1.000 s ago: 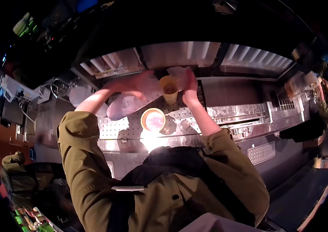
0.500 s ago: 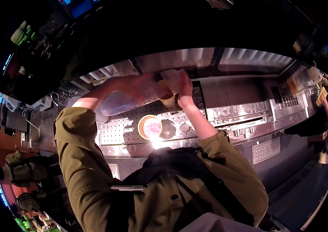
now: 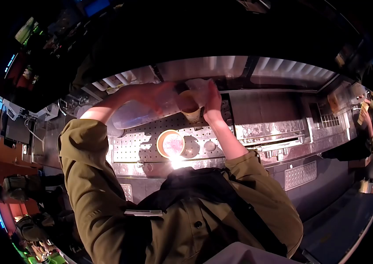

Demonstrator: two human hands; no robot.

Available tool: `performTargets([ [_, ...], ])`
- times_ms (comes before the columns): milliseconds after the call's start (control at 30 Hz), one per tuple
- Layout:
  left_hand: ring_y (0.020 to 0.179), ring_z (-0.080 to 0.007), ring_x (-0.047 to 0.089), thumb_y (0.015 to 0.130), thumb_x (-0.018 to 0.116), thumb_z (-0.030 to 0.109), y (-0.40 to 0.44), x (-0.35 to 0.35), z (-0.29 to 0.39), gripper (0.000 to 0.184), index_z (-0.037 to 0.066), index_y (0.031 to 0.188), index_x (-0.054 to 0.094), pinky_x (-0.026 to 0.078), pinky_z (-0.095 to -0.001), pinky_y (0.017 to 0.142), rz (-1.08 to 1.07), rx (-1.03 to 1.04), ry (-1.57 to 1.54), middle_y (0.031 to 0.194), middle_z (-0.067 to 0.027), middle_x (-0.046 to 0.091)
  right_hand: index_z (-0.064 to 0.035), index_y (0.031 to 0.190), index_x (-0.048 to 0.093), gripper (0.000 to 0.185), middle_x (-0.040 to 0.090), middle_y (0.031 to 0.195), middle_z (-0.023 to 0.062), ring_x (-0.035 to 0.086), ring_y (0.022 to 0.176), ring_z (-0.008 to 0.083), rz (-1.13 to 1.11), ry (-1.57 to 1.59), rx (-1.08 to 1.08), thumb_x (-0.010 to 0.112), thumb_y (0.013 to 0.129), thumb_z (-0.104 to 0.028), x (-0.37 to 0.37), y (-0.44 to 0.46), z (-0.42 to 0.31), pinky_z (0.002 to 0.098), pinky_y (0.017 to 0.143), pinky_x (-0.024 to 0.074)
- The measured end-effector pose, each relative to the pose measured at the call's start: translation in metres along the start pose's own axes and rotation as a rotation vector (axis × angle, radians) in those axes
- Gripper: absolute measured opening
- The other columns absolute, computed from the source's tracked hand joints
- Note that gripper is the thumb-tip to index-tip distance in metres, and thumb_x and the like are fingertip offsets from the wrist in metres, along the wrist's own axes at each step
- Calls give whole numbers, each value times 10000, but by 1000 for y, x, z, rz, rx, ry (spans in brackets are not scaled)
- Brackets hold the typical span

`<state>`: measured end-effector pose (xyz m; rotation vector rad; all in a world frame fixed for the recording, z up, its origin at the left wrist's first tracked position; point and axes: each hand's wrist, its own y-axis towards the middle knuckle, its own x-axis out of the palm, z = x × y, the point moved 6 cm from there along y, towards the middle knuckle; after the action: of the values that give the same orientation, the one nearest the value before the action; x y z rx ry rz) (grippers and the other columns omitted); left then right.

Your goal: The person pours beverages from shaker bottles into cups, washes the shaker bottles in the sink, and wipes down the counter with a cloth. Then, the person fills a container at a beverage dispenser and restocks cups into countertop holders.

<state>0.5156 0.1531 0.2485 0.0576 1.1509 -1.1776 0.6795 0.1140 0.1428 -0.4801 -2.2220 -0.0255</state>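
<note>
My left hand (image 3: 149,94) is closed on a long clear plastic container (image 3: 136,115), which lies tilted with its right end over a tall cup (image 3: 192,116). Brown shows in the cup's mouth; whether liquid is flowing cannot be made out. At the cup's upper right, my right hand (image 3: 213,103) is closed on a translucent whitish piece (image 3: 198,88), its fingers partly hidden behind it. The kind of this piece is unclear. Nearer to me, a round tub (image 3: 170,144) with a yellowish rim and pale contents stands on the perforated metal tray (image 3: 129,152).
A small clear round item (image 3: 210,145) sits right of the tub. The steel counter (image 3: 265,116) runs to the right, toward a grated section (image 3: 328,120). A raised metal ledge (image 3: 204,68) borders the back. Another person's hand (image 3: 367,108) shows at far right.
Both hands stay at nearly the same place, with the container still tilted over the cup. More brown shows in the cup's mouth. The view has shifted slightly.
</note>
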Motion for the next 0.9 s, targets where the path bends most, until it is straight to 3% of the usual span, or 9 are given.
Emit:
performTargets([
  [733, 1161, -266, 408, 518, 787, 255, -5, 2, -8, 1078, 49, 1345, 128, 344, -357, 953, -2, -13, 9, 1306, -168, 353, -37, 1072, 524, 418, 565, 1034, 47, 535, 942, 137, -42, 28, 14, 565, 819, -367, 0, 0, 1, 268, 839, 406],
  [900, 1232, -248, 310, 498, 784, 245, -16, 2, 4, 1080, 34, 1341, 142, 278, -338, 1004, 81, 168, -202, 1336, -151, 302, -33, 1118, 496, 440, 543, 1082, 37, 504, 998, 146, -40, 9, 10, 499, 852, -383, -1, 5, -2, 281, 880, 370],
])
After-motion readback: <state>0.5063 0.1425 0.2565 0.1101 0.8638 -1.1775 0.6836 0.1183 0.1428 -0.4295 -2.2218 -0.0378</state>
